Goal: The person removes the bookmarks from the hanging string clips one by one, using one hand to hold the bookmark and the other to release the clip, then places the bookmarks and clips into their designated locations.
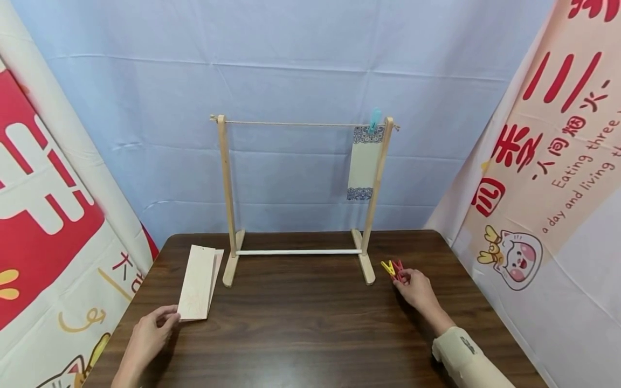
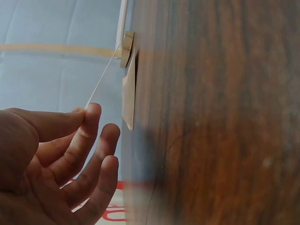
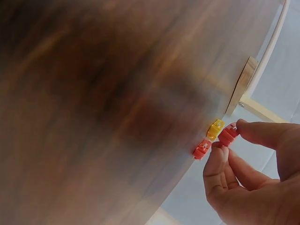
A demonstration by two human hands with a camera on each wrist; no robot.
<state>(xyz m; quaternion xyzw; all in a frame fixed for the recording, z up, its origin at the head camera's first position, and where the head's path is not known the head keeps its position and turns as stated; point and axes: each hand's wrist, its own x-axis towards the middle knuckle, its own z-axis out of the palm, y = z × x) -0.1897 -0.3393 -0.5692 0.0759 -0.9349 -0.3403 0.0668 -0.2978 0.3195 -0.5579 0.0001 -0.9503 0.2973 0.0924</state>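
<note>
My left hand [image 1: 149,333] pinches the near left corner of a thin pale wooden card [image 1: 196,283] between thumb and fingers; in the left wrist view it shows edge-on, tilted up. Partly covered by it, a second pale card [image 2: 130,96] lies on the table. At the right, my right hand [image 1: 418,292] pinches a red clothespin [image 3: 228,135] between thumb and fingertips. A yellow clothespin [image 3: 215,129] and another red clothespin [image 3: 201,150] lie right beside it on the table.
A wooden rack [image 1: 227,188] stands at the table's back, with a string [image 1: 291,124] across its top. A blue clothespin [image 1: 374,119] holds a patterned card [image 1: 365,164] at the string's right end. The dark wooden table [image 1: 291,323] meets cloth backdrops behind and at both sides.
</note>
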